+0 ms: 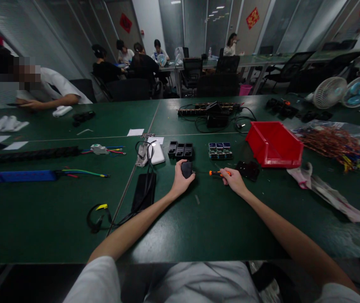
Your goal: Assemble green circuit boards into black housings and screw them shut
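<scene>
My left hand [181, 179] is closed around a small black plastic case [186, 169], held just above the green table. My right hand [234, 181] grips a screwdriver [214, 173] with an orange and black handle. Its thin shaft points left at the case's right side; whether the tip touches it I cannot tell. Behind my left hand stand several similar black cases [180, 150] in a row. Small circuit boards with screens [220, 150] lie in a block farther right. Beside my right hand are flat black plastic pieces [248, 170].
A red bin [274, 145] stands right, near bundled copper-coloured wires [334, 145] and a glove [334, 195]. On the left lie a white box [157, 153], a black cable [126, 219] and a blue wrapped bar [17, 176]. A person [54, 86] sits across the table.
</scene>
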Demonstrator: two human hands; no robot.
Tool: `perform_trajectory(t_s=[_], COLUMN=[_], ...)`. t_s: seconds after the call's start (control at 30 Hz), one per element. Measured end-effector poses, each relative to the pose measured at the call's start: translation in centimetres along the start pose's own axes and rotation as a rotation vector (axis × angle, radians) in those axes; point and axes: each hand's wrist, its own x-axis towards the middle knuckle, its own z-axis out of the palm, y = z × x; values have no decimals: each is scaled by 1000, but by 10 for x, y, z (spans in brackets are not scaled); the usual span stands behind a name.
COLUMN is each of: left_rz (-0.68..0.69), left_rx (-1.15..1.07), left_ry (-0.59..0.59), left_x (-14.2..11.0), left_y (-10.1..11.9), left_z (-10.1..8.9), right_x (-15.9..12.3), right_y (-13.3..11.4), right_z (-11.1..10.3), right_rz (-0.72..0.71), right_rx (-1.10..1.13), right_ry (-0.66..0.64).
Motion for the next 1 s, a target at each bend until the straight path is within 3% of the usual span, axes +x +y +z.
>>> perform_trajectory(t_s=[0.13, 0.33, 1.0], left_rz=[-1, 4, 2], left_rx=[8, 2, 13], left_ry=[-4, -3, 6], left_x=[0, 0, 0], left_y=[0, 1, 2], left_z=[0, 0, 0], right_x=[0, -1, 0], right_y=[0, 1, 0], right_z=[1, 1, 1], right_rz=[-11, -125, -18], right_rx=[29, 32, 25], right_ry=[-44, 15, 32])
